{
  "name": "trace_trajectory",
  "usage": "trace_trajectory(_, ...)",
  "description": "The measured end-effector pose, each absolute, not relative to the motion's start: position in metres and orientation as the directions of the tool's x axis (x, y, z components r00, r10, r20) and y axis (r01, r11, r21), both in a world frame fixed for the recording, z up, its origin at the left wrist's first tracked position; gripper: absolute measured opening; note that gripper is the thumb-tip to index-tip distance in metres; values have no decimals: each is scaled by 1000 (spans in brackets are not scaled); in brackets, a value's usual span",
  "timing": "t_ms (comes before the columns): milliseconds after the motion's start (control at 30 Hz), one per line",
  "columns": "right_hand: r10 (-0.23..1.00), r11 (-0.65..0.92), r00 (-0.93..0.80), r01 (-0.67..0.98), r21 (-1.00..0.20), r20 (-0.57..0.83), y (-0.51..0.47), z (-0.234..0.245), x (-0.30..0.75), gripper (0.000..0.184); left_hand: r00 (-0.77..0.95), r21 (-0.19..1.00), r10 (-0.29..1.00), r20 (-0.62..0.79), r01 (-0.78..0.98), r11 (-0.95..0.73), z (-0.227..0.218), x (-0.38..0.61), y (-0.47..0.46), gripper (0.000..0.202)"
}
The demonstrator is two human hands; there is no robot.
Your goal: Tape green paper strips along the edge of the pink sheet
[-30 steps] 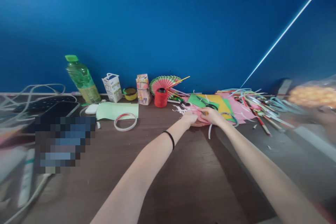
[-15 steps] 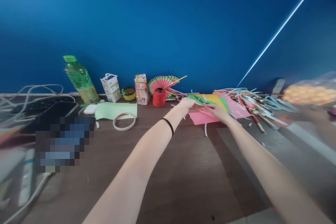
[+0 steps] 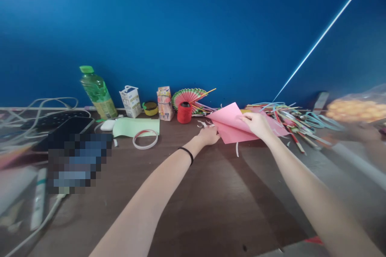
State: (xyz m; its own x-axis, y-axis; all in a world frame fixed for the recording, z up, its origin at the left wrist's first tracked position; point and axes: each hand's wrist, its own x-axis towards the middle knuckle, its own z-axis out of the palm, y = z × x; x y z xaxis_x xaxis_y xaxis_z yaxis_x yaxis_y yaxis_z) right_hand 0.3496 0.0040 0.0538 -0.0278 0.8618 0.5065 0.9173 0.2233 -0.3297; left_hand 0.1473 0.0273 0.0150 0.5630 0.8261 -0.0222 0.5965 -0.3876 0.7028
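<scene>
A pink sheet of paper (image 3: 229, 113) rises at a slant, its edge pinched in my right hand (image 3: 256, 123). Beneath it lies more pink paper (image 3: 238, 137), flat on the table. My left hand (image 3: 208, 135) rests low on the table by the left corner of the pink paper; its fingers are mostly turned away from view. Small white paper scraps (image 3: 202, 123) lie just behind it. A bit of yellow paper (image 3: 245, 111) shows behind my right hand. A red spool of thread (image 3: 184, 113) and a pink-and-green folded paper fan (image 3: 188, 95) stand to the left.
Paper strips and sticks (image 3: 297, 122) are heaped on the right, near a blurred person's hand (image 3: 366, 132) and a bag of yellowish pieces (image 3: 357, 108). Leftward are a roll of tape (image 3: 145, 139), green paper (image 3: 126, 127), a carton (image 3: 130, 102), a bottle (image 3: 99, 92) and a phone (image 3: 81, 162).
My right hand has raised the pink sheet, which now hides the green and most of the yellow paper. My left hand has moved left and down, off the papers' top.
</scene>
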Motion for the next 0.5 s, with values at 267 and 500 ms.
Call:
trace_trajectory(267, 763, 152, 81, 942, -299, 642, -7, 92, 343, 22, 596, 351, 803, 30, 746, -566, -8, 137, 35, 50)
trace_trajectory(500, 474, 221, 183, 922, -318, 861, -19, 127, 338, 10, 578, 266, 802, 148, 758, -595, -9, 133, 43, 47)
